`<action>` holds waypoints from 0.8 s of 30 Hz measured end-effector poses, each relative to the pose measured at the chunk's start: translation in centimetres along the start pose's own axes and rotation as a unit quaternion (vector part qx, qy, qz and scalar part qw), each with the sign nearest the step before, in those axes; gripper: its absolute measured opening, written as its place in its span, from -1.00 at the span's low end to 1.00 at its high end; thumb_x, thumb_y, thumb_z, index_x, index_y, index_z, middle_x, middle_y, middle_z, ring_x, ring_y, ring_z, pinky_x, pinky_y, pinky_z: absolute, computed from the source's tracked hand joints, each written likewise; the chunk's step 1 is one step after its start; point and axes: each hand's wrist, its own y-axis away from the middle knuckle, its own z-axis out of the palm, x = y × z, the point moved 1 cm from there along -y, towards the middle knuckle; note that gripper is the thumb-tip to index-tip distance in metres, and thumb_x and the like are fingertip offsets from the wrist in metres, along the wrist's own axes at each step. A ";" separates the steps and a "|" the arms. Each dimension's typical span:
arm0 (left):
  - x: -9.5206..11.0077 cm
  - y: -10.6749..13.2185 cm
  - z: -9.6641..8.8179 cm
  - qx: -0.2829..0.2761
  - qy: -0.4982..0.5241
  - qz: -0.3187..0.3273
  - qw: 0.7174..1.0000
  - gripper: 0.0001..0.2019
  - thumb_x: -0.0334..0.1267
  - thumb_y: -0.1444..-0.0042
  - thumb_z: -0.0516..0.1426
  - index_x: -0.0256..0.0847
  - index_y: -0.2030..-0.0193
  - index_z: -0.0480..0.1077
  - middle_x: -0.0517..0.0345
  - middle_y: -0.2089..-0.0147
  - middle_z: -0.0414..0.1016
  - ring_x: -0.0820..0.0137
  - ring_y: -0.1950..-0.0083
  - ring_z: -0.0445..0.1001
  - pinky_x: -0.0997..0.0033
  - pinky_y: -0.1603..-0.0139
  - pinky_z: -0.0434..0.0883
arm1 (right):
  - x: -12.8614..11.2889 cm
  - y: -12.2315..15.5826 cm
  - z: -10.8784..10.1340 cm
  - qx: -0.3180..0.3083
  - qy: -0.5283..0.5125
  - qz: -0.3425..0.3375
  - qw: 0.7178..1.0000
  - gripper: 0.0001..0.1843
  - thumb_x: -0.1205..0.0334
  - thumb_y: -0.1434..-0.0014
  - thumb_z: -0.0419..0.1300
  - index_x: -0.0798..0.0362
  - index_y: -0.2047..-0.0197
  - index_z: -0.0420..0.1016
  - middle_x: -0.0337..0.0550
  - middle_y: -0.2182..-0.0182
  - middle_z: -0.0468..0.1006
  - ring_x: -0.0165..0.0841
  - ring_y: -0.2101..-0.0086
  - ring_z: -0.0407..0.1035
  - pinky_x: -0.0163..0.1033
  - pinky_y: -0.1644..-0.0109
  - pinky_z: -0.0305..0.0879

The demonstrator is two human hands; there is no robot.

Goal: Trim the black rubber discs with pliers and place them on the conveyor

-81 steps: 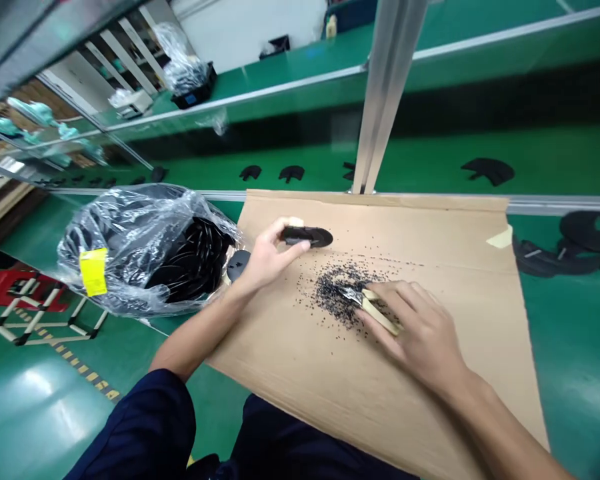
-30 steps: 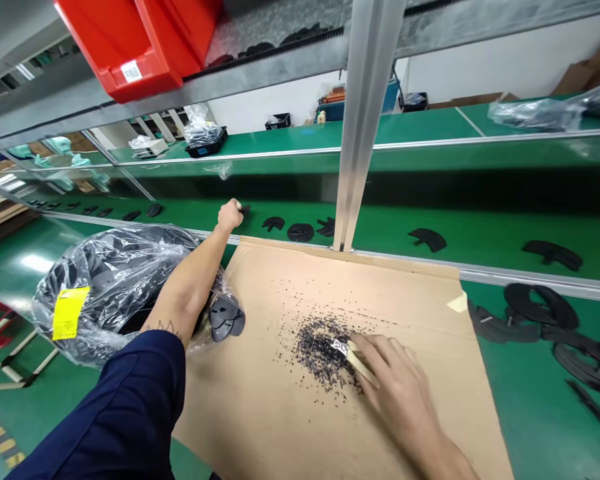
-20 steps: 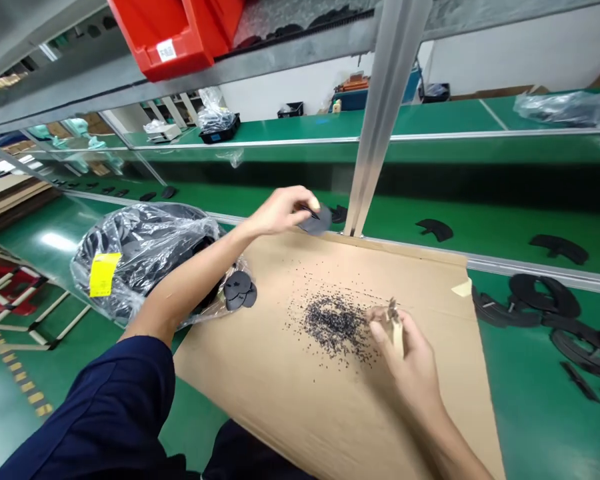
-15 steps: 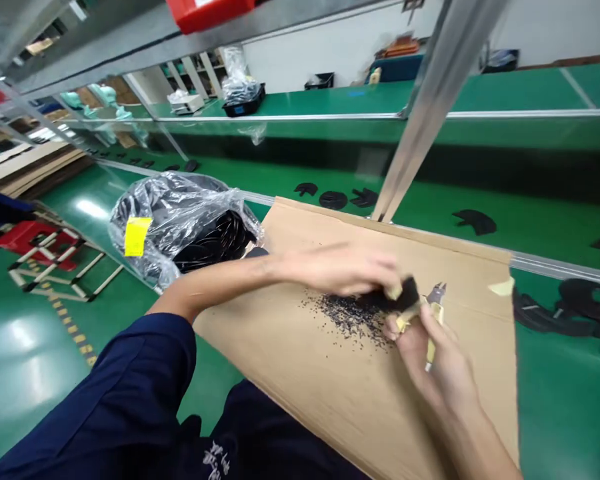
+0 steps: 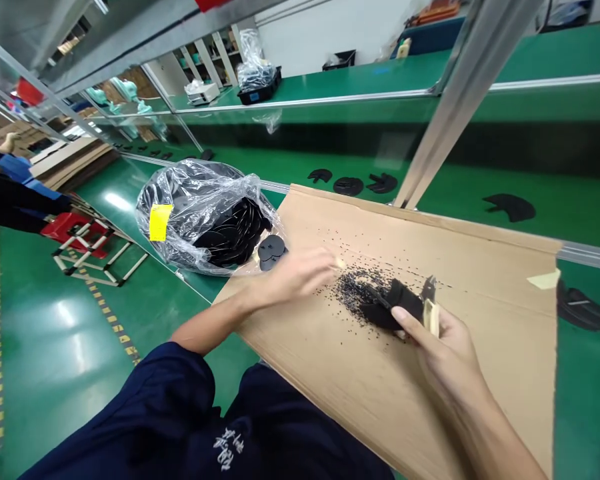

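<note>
My left hand (image 5: 303, 272), slightly blurred, hovers left of a heap of tiny black scraps (image 5: 353, 290). Its fingers are loosely stretched out with nothing visible in them, and a pale cover is on one fingertip. In my right hand (image 5: 447, 340) are two things: a flat black piece (image 5: 383, 313), pressed under the thumb, and side cutters (image 5: 430, 290) with pale handles, jaws pointing away from me. The black piece is tilted just over the scraps. Beneath both hands lies a cardboard sheet (image 5: 330, 387).
A clear plastic bag (image 5: 190, 183) full of black discs stands on the left, with loose round black pieces (image 5: 271, 252) by its mouth. More black pieces (image 5: 513, 207) lie along the green bench behind. A metal post (image 5: 460, 113) rises at the cardboard's far edge.
My left hand has pulled back to the left, away from the black piece. My right hand still has the piece and the side cutters. The scraps look more widely scattered; the camera view has shifted.
</note>
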 end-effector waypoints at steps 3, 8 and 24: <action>-4.3 2.3 -1.7 -0.050 -0.227 -0.201 0.952 -0.80 -0.41 -0.33 0.01 -0.25 0.20 0.47 -0.10 0.14 0.53 0.19 0.05 0.51 0.22 0.01 0.47 | -0.2 0.0 -0.1 0.008 -0.003 0.034 0.999 -0.44 -0.22 0.10 0.50 0.00 0.51 0.32 -0.32 0.60 0.32 -0.44 0.56 0.18 -0.27 0.49 0.09; -7.5 4.2 -3.1 -0.053 -0.254 -0.243 0.935 -0.77 -0.48 -0.26 -0.01 -0.29 0.17 0.47 -0.13 0.17 0.52 0.16 0.13 0.53 0.23 0.13 0.48 | -0.4 0.1 0.4 0.012 -0.070 0.061 0.996 -0.41 -0.20 0.18 0.54 0.02 0.49 0.32 -0.34 0.59 0.31 -0.47 0.56 0.20 -0.28 0.50 0.10; 0.9 -2.9 4.9 0.044 0.625 -0.243 0.740 -0.76 -0.22 0.01 0.38 -0.23 0.18 0.59 0.08 0.17 0.63 0.42 0.24 0.62 0.34 0.10 0.61 | -0.6 1.5 -0.2 0.102 0.410 -0.459 0.781 -0.77 0.51 -0.25 0.13 0.02 0.14 0.50 -0.09 0.19 0.69 -0.32 0.29 0.51 -0.19 0.27 0.36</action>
